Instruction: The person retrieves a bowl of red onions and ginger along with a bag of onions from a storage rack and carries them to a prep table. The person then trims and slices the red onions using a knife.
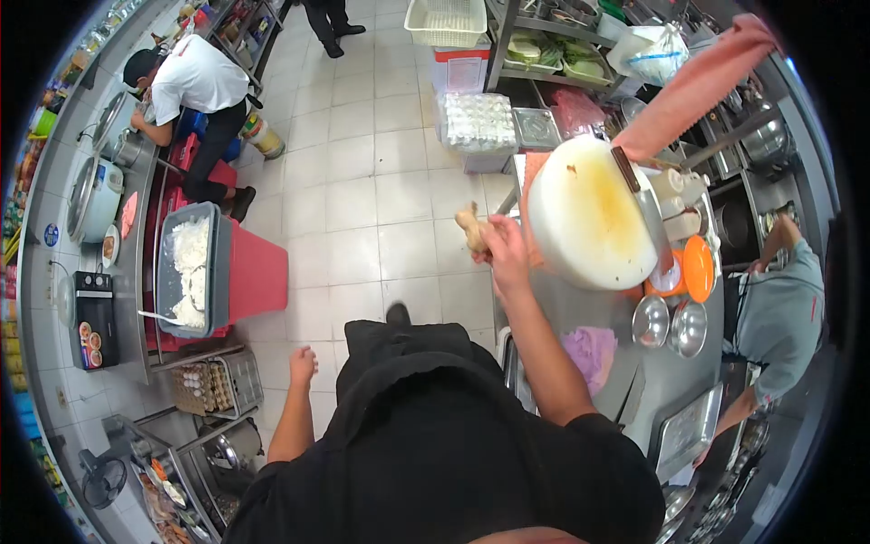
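Observation:
My right hand is closed around a knobbly, pale tan piece of food, too small in view to tell its exact kind. It is held over the floor, just left of a thick round white chopping block with a yellow stain. A cleaver with a dark handle lies across the block's right side. My left hand hangs low at my side, fingers curled in, nothing visible in it.
Metal bowls, orange dishes, a purple cloth and a knife lie on the steel counter. A grey tub of rice stands left. One co-worker bends at the left counter; another works at right.

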Tool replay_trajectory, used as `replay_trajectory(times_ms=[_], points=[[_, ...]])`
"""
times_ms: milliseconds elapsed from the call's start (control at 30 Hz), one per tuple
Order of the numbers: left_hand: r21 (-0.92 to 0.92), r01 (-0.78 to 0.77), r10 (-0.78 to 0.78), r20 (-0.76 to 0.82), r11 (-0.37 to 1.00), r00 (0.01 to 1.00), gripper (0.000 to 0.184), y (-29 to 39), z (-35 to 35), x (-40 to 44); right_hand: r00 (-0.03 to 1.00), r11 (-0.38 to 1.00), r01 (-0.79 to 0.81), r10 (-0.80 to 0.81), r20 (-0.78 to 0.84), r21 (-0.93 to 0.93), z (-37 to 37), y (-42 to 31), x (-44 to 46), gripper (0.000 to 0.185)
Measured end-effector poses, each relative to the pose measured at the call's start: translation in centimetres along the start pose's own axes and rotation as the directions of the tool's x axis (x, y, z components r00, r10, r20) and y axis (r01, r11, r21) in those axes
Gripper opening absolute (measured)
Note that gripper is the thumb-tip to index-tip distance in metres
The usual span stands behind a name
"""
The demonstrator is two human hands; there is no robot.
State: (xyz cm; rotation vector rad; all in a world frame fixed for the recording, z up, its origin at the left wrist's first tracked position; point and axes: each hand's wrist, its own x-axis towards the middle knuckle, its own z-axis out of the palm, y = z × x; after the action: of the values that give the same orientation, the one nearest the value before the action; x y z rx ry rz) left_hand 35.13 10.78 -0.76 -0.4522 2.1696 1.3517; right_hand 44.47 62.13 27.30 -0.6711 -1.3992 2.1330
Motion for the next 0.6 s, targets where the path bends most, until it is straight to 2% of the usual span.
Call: replay_trajectory(times_ms=[100,167,200,233,267,300,367,433,467,500,533,567,600], points=[[0.276,0.069,-0.109,0.131,0.959,0.985,0.032,-4.6,0.5,0.2,0.997,0.996,0.054,-0.057,0.055,0.068,2.9,-2.5,5.1,0.028],[0.539,-0.007,-0.167,0.273,0.842,0.947,0.033,-1.3,2.0,-0.5,0.995,0.993,0.074,-0.079,0.057,0.089,4.2,-3.2,8.7,0.028],[0.516,-0.067,-0.156,0.377,0.854,0.913,0.032,-1.9,2.1,0.8,0.994,0.991,0.084,-0.090,0.058,0.099,4.5,-3.3,10.1,0.028],[0.532,-0.217,-0.018,0.402,0.819,0.916,0.032,-8.3,2.7,4.4,0.996,0.993,0.086,-0.088,0.015,0.085,4.3,-3.2,10.6,0.026],[0.551,-0.356,0.120,0.418,0.755,0.900,0.031,-8.7,3.8,4.8,0.997,0.994,0.080,-0.079,-0.016,0.075,4.0,-2.6,10.5,0.025],[0.561,-0.340,0.096,0.418,0.754,0.903,0.031,-7.3,3.9,8.0,0.994,0.994,0.091,-0.088,-0.059,0.058,4.2,-2.3,12.6,0.023],[0.583,-0.309,0.049,0.417,0.751,0.907,0.030,3.1,5.2,11.1,0.986,0.997,0.064,-0.056,-0.157,0.043,3.1,0.0,18.1,0.020],[0.677,-0.360,-0.036,0.495,0.642,0.868,0.032,9.9,6.0,17.1,0.952,0.997,-0.022,0.045,-0.304,0.080,1.9,0.4,21.2,0.020],[0.448,-0.173,-0.005,0.369,0.877,0.929,0.035,11.5,7.6,20.2,0.930,0.994,-0.052,0.083,-0.357,0.094,0.9,0.6,22.8,0.020],[0.433,-0.182,0.005,0.378,0.883,0.926,0.038,14.4,8.6,22.5,0.901,0.990,-0.088,0.127,-0.415,0.114,-0.7,1.5,24.3,0.020],[0.451,-0.281,0.085,0.407,0.847,0.909,0.036,16.2,9.0,25.5,0.866,0.983,-0.121,0.172,-0.469,0.136,-2.1,2.4,25.7,0.020],[0.453,-0.299,0.122,0.379,0.840,0.917,0.034,19.2,9.9,28.8,0.833,0.982,-0.104,0.172,-0.526,0.155,-3.0,3.1,27.0,0.020],[0.529,-0.357,0.194,0.339,0.770,0.920,0.033,23.9,10.7,31.1,0.841,0.976,-0.096,0.185,-0.509,0.195,-4.0,3.6,28.4,0.019]])
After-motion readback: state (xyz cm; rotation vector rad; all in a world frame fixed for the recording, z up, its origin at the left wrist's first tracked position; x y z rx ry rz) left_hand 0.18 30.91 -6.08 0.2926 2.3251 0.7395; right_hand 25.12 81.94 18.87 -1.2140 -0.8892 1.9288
